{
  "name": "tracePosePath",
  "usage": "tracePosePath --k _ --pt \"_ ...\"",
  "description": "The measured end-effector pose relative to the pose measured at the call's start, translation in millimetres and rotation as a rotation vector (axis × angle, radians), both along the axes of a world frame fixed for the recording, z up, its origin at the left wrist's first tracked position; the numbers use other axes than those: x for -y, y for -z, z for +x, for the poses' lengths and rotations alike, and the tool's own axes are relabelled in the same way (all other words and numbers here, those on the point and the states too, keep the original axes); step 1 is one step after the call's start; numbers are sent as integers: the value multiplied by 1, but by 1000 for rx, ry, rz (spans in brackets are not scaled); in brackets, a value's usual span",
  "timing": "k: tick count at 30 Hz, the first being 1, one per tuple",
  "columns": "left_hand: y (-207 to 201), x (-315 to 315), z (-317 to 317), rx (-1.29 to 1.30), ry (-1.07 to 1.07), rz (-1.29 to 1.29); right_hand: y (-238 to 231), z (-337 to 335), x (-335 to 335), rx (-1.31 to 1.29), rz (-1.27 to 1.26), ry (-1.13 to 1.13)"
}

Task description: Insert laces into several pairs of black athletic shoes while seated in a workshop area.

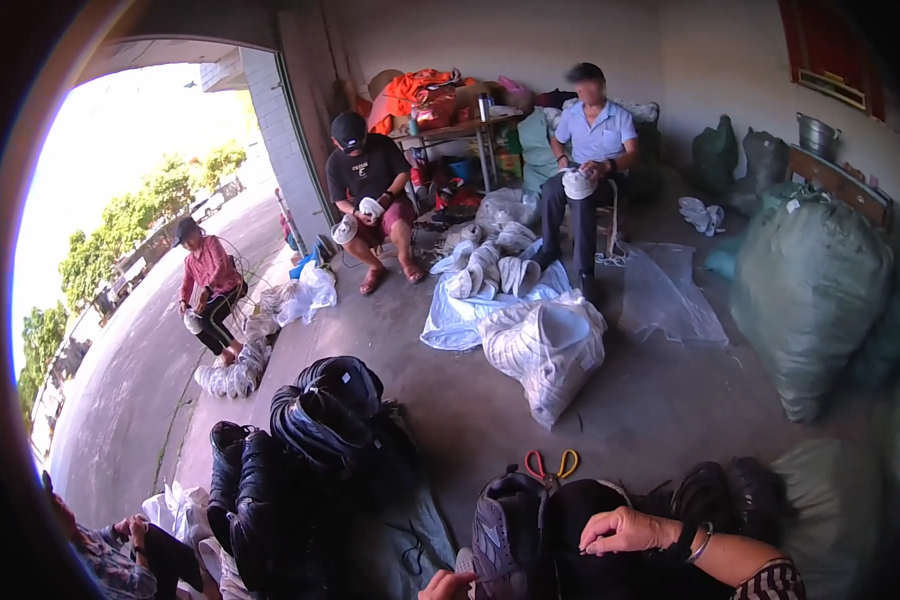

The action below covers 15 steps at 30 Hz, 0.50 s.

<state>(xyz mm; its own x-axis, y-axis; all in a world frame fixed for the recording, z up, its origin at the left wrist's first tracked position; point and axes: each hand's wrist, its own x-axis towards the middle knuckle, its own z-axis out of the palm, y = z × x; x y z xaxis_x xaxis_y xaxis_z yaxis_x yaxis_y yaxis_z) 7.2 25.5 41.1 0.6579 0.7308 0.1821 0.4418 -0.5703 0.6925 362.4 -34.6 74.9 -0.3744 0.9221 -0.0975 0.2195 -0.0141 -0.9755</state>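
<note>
A dark grey sneaker with a pale side stands upright at the lower middle. My left hand shows only in part at the lower edge, its fingers curled in beside the sneaker's pale side. What they hold is hidden. To the right of the sneaker, my right hand is over my dark-clothed lap, with a bangle at the wrist. Its thumb and fingers are pinched together, on something too small to make out. Scissors with one red and one yellow handle lie just beyond the sneaker.
Nested black shoe uppers are heaped at left. Dark shoes lie right of my hand. A white sack stands ahead; big green sacks line the right. Several people sit working, one handling a pale piece.
</note>
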Motion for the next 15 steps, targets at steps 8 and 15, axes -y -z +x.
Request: tracePosePath --k 8,15 --pt "-58 3 86 325 -133 -533 -20 -37 -10 237 -70 157" --pt "-28 -43 87 288 120 -1180 5 -49 -5 476 200 136"
